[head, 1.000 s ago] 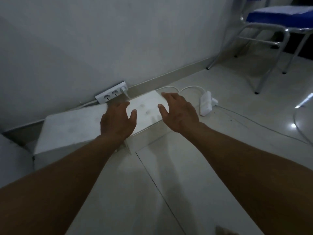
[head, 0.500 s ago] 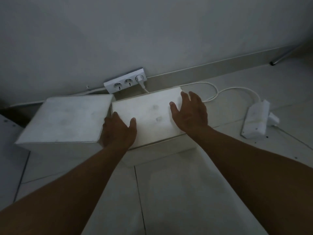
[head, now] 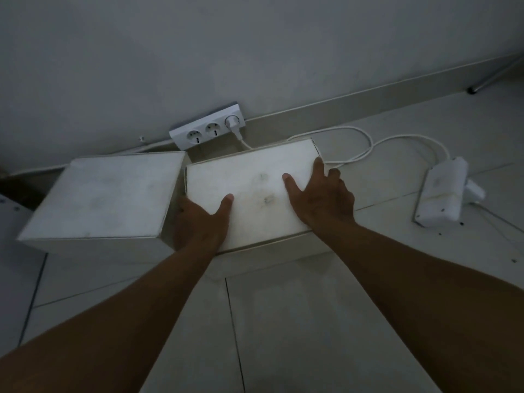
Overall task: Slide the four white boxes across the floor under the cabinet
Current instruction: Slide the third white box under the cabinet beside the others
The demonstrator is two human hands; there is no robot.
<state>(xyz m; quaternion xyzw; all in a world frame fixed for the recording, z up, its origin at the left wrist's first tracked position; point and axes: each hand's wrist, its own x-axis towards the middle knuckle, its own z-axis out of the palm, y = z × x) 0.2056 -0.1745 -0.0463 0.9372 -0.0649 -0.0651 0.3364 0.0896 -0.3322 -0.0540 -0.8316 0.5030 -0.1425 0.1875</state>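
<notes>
Two white boxes stand side by side on the tiled floor near the wall. The right white box (head: 255, 180) has smudges on its lid. My left hand (head: 198, 222) grips its near left corner, thumb on the lid and fingers down in the gap between the boxes. My right hand (head: 323, 199) clasps its right edge, thumb on top and fingers curled over the side. The left white box (head: 105, 197) sits untouched. No cabinet is in view.
A white power strip (head: 208, 130) leans against the baseboard behind the boxes, with a plug and white cable (head: 365, 148) running to a white adapter (head: 442, 194) on the floor at right. A chair leg (head: 493, 78) shows at far right.
The view has swung down and closer over the boxes. My left hand slid to the box's near left corner and my right hand's fingers wrapped over its right edge.
</notes>
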